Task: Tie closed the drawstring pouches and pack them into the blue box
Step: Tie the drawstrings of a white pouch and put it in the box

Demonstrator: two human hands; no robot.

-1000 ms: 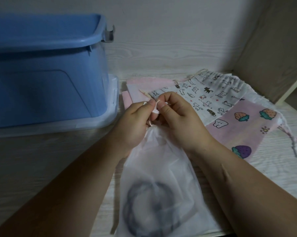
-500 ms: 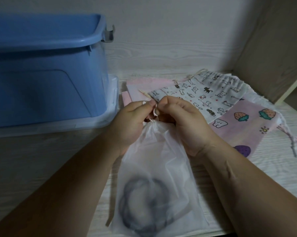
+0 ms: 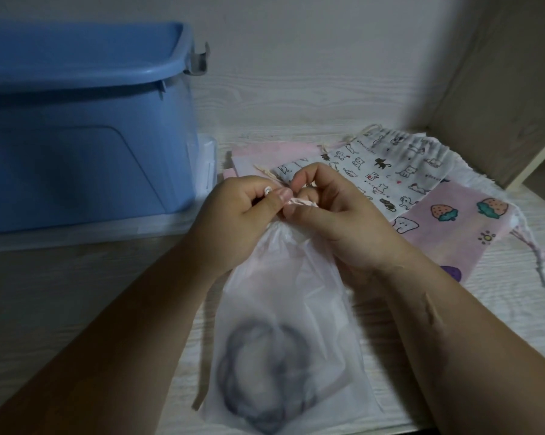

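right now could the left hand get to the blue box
Probably yes: the blue box stands left of the left hand, nothing between, though that hand pinches the drawstring of the white pouch and would have to let go.

blue box (image 3: 85, 171), cat-print pouch (image 3: 387, 164)

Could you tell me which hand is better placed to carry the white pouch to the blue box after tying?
Probably the left hand: it pinches the drawstring of the white pouch and is nearer the blue box; the right hand would have to cross over.
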